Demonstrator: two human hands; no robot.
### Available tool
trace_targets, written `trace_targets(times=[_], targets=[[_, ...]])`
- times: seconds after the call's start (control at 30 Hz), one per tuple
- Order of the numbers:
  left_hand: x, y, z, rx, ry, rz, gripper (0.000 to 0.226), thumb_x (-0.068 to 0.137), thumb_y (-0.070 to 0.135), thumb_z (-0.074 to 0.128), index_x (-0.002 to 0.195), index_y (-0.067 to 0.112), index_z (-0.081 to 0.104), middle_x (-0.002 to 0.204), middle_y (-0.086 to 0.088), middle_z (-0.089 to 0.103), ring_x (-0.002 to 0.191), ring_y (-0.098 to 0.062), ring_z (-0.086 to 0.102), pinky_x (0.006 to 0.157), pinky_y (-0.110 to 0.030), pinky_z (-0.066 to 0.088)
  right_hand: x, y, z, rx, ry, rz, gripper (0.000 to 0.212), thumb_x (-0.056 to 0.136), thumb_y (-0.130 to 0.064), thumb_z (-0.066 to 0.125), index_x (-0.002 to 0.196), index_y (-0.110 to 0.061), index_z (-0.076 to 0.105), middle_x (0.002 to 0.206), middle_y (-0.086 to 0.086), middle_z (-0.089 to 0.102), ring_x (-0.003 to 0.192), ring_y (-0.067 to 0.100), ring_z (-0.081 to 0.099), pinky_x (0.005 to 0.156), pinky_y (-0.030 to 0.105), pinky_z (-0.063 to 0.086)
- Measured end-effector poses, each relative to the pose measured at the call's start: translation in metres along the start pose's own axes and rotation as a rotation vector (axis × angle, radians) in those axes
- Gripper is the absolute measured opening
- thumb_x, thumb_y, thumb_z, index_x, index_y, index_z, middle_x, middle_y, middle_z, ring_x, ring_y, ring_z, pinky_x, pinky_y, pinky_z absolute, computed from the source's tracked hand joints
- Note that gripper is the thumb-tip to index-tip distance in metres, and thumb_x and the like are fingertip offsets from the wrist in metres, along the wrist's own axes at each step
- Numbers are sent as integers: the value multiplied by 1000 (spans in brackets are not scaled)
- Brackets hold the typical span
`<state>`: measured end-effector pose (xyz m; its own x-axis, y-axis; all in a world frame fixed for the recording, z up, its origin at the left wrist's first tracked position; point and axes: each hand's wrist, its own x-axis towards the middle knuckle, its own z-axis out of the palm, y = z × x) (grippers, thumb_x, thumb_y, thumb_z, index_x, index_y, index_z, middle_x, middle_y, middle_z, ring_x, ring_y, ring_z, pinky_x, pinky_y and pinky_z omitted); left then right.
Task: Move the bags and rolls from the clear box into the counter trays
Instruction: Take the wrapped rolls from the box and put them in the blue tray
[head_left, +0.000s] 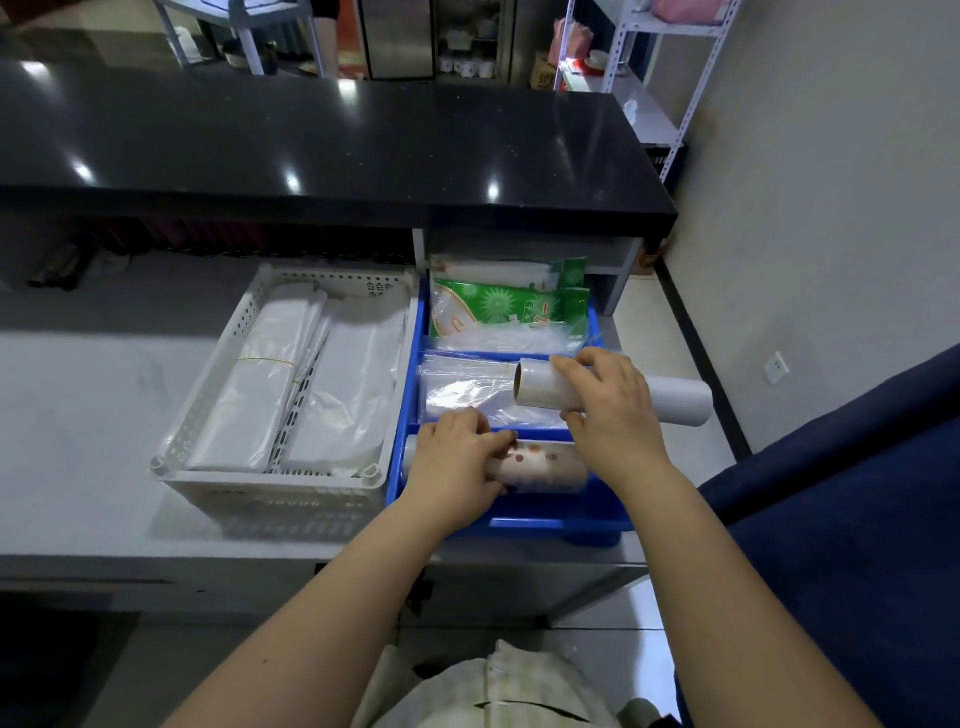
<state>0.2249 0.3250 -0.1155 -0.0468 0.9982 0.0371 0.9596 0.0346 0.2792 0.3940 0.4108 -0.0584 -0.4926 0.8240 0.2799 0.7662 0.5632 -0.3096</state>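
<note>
A blue divided tray (561, 519) stands on the white counter, right of a white perforated tray (270, 488). My left hand (454, 462) grips a patterned roll (545, 465) lying in the blue tray's nearest compartment. My right hand (610, 402) holds a long white roll (675, 397) crosswise above the middle compartment, which has clear bags (467, 387) in it. Green-printed bag packs (498, 306) fill the far compartment. White bags (260, 384) lie in the white tray. No clear box is in view.
A black raised countertop (311, 145) overhangs the back of the counter. A dark blue cloth surface (841, 519) is at the right. White metal shelving (670, 78) stands by the wall at the far right. The white counter (78, 415) stretches to the left.
</note>
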Motion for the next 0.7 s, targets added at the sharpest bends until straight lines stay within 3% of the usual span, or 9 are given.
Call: trace_targets(times=[0.17,0.33,0.53,0.7], targets=[[-4,6,4,-14,-25,9,59,75,48,68,128,42,44,114,6,43,106,-18,39,91,-38,33,1,-7,8,9,-28,-33,57,78,-3,67,130,-18,50,125,8,49,115,26,41,102,40,33],[-1,2,-3,-52,-156,27,59,70,53,70,124,44,49,106,9,44,99,-15,40,78,-32,32,-4,-9,15,22,-38,-48,57,76,-4,68,128,-20,50,123,5,50,113,24,42,100,40,37],[5,-3,-9,7,21,-36,52,71,44,70,120,41,51,108,5,45,101,-19,41,84,-37,33,1,-6,9,19,-22,-55,58,74,-1,68,128,-16,53,123,9,51,113,28,43,99,40,34],[10,4,3,8,8,-59,56,78,41,66,131,38,46,116,3,44,107,-20,39,92,-38,33,0,-4,8,12,-27,-40,59,75,-2,68,129,-17,51,124,8,50,115,28,42,101,41,34]])
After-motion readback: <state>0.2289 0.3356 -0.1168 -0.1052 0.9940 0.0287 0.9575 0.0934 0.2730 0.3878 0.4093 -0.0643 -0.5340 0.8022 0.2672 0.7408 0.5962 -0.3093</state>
